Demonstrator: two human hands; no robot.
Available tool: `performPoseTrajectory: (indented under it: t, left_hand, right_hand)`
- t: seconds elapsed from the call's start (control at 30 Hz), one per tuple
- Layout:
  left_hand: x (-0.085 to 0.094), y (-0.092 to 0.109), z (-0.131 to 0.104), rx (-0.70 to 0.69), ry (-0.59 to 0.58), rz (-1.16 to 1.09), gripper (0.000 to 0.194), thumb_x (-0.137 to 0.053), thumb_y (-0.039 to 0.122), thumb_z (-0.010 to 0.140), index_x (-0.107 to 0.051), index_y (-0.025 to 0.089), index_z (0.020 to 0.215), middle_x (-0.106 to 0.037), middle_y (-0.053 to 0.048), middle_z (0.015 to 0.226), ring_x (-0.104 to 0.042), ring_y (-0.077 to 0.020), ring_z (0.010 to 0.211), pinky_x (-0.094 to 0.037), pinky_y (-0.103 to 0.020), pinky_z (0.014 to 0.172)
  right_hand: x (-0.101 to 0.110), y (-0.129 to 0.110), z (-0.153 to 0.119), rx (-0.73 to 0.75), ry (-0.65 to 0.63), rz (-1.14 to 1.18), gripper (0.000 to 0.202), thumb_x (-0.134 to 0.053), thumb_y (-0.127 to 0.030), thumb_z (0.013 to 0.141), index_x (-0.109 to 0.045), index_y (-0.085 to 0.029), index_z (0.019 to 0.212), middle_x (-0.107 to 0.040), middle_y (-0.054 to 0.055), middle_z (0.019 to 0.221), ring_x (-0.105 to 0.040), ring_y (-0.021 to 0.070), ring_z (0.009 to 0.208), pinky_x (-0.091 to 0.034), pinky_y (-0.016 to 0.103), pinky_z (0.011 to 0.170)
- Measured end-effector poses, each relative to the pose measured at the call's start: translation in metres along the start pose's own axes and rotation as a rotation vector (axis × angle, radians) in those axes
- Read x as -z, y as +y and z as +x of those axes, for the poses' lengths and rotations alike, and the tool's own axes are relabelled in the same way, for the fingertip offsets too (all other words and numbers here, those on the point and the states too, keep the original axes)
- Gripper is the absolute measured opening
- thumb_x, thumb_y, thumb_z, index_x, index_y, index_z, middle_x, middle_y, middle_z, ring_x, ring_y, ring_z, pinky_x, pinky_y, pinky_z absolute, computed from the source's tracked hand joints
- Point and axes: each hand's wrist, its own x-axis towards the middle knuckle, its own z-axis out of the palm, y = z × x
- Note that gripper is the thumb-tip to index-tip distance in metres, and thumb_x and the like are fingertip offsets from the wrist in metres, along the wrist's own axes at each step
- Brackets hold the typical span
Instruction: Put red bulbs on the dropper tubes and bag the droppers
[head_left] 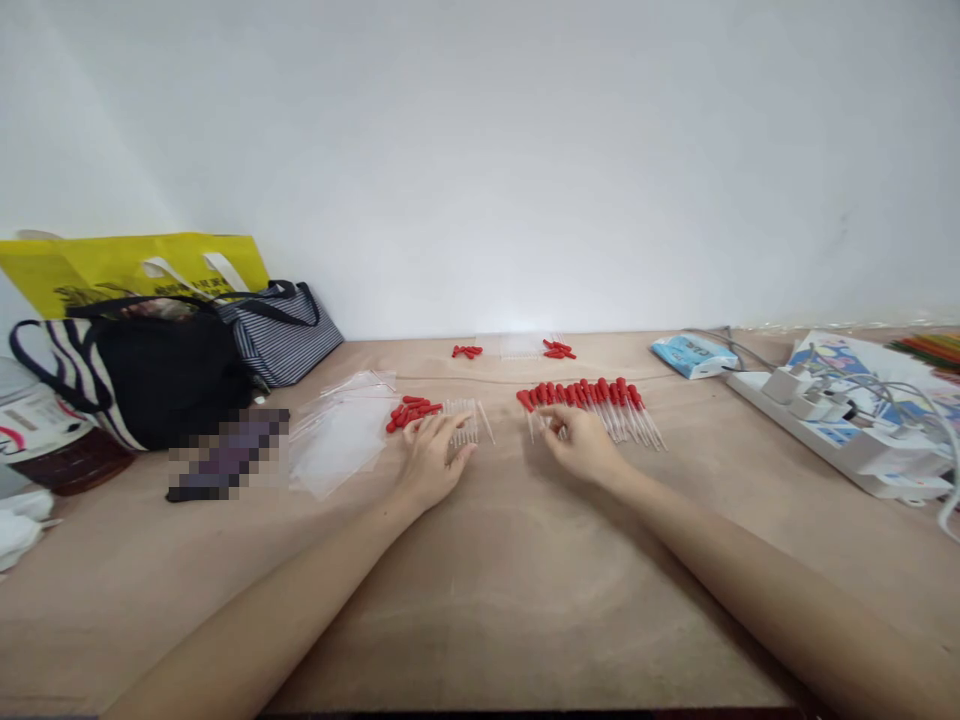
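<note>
My left hand rests low over a small group of clear glass tubes, its fingers stretched out and apart. Beside its fingertips lies a heap of red rubber bulbs. My right hand has its fingers curled at the left end of a row of droppers, which have red bulbs on clear tubes. The leftmost dropper is at its fingertips and seems pinched there; the fingers partly cover the neighbouring ones. One loose tube lies between the hands.
Clear plastic bags lie left of the bulbs. More red bulbs and tubes are near the wall. Bags stand at left. A blue packet and a power strip with cables are at right.
</note>
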Motion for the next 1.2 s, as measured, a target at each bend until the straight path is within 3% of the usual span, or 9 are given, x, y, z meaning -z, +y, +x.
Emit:
performPoseTrajectory:
  t: [0.1, 0.27, 0.4, 0.57, 0.7, 0.87, 0.97, 1.13, 1.2]
  left_hand:
    - [0.000, -0.005, 0.000, 0.073, -0.055, 0.051, 0.030, -0.055, 0.026, 0.075, -0.053, 0.022, 0.105, -0.059, -0.005, 0.098, -0.048, -0.0236, 0.099, -0.025, -0.042, 0.086]
    - [0.001, -0.016, -0.001, 0.128, -0.060, 0.111, 0.028, -0.057, 0.030, 0.073, -0.054, 0.023, 0.100, -0.057, -0.004, 0.100, -0.047, -0.0233, 0.100, -0.024, -0.042, 0.087]
    - [0.007, -0.023, 0.001, 0.221, -0.068, 0.138, 0.027, -0.059, 0.039, 0.071, -0.056, 0.023, 0.092, -0.057, -0.004, 0.098, -0.047, -0.0240, 0.098, -0.027, -0.039, 0.083]
    - [0.018, -0.033, 0.006, 0.274, 0.005, 0.231, 0.025, -0.056, 0.046, 0.072, -0.057, 0.021, 0.078, -0.056, -0.004, 0.093, -0.046, -0.0247, 0.095, -0.028, -0.038, 0.078]
    - [0.016, -0.044, 0.009, 0.219, 0.014, 0.289, 0.013, -0.053, 0.034, 0.076, -0.058, 0.023, 0.078, -0.056, -0.004, 0.094, -0.046, -0.0236, 0.093, -0.028, -0.037, 0.075]
    - [0.006, -0.054, 0.014, 0.165, 0.045, 0.316, 0.018, -0.057, 0.038, 0.073, -0.059, 0.021, 0.072, -0.056, -0.006, 0.090, -0.046, -0.0260, 0.092, -0.029, -0.040, 0.075]
    - [0.003, -0.055, 0.016, 0.160, 0.082, 0.306, 0.015, -0.056, 0.034, 0.074, -0.060, 0.020, 0.070, -0.057, -0.006, 0.088, -0.047, -0.0262, 0.092, -0.031, -0.040, 0.075]
    - [0.009, -0.045, 0.016, 0.317, 0.260, 0.191, 0.020, -0.049, 0.033, 0.078, -0.061, 0.018, 0.072, -0.057, -0.007, 0.084, -0.048, -0.0259, 0.086, -0.036, -0.040, 0.075]
    - [0.012, -0.037, 0.014, 0.237, 0.253, 0.072, 0.018, -0.048, 0.031, 0.078, -0.060, 0.017, 0.074, -0.058, -0.006, 0.080, -0.051, -0.0225, 0.081, -0.038, -0.037, 0.076]
  right_hand:
    - [-0.010, 0.001, 0.019, -0.207, 0.080, -0.044, 0.024, -0.046, -0.022, 0.074, -0.055, -0.017, 0.096, -0.064, 0.003, 0.075, -0.057, 0.0159, 0.069, -0.033, 0.026, 0.064]
    - [-0.026, -0.005, 0.039, -0.325, 0.043, -0.257, 0.018, -0.044, -0.025, 0.075, -0.055, -0.017, 0.088, -0.065, 0.005, 0.076, -0.058, 0.0202, 0.078, -0.030, 0.031, 0.071]
    - [-0.032, -0.004, 0.043, -0.313, -0.012, -0.333, 0.018, -0.041, -0.025, 0.077, -0.057, -0.017, 0.084, -0.065, 0.007, 0.083, -0.057, 0.0209, 0.082, -0.027, 0.034, 0.073]
    - [-0.033, -0.008, 0.044, -0.243, 0.000, -0.353, 0.021, -0.040, -0.025, 0.078, -0.059, -0.017, 0.082, -0.065, 0.008, 0.086, -0.056, 0.0206, 0.087, -0.026, 0.034, 0.075]
    - [-0.040, -0.027, 0.047, -0.222, -0.056, -0.309, 0.022, -0.040, -0.028, 0.078, -0.059, -0.018, 0.083, -0.065, 0.008, 0.085, -0.056, 0.0206, 0.086, -0.027, 0.034, 0.076]
    - [-0.053, -0.051, 0.054, -0.256, -0.072, -0.252, 0.030, -0.044, -0.029, 0.075, -0.054, -0.014, 0.098, -0.062, 0.013, 0.097, -0.054, 0.0250, 0.094, -0.032, 0.034, 0.074]
    - [-0.060, -0.060, 0.057, -0.288, -0.107, -0.253, 0.029, -0.045, -0.026, 0.075, -0.053, -0.012, 0.100, -0.062, 0.015, 0.097, -0.055, 0.0254, 0.094, -0.033, 0.034, 0.073]
    - [-0.070, -0.067, 0.058, -0.307, -0.099, -0.294, 0.025, -0.043, -0.018, 0.076, -0.052, -0.009, 0.098, -0.062, 0.019, 0.094, -0.056, 0.0248, 0.092, -0.032, 0.036, 0.076]
    - [-0.071, -0.068, 0.058, -0.306, -0.090, -0.305, 0.025, -0.041, -0.016, 0.078, -0.052, -0.008, 0.098, -0.061, 0.019, 0.094, -0.055, 0.0255, 0.092, -0.033, 0.036, 0.075]
